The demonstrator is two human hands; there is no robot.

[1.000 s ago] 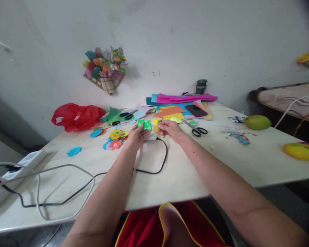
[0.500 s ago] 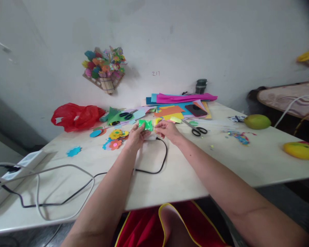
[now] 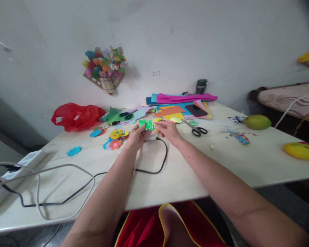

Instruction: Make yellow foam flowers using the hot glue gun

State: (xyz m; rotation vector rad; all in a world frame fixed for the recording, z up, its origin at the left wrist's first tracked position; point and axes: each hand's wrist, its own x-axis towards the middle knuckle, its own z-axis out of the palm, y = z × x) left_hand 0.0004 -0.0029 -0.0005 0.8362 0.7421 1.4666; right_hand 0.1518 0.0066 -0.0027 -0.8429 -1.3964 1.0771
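Note:
My left hand is closed on a small shiny green packet, with the thumb across its left part. Just right of the packet is my right hand, its fingers bent close together near the packet's edge. Whatever those fingers may hold is too small to make out. Beneath the hands lies a white object, mostly hidden, with a black cable running from it. To the left are yellow paper flowers and an orange flower. Black-handled scissors rest to the right.
Coloured sheets and a dark phone lie at the back. A red plastic bag sits back left. A power strip with looped cables occupies the left. Two mango-like fruits are at the right.
The fingers of my right hand have shifted slightly beside the packet. My left hand keeps hold of the green packet in nearly the same place.

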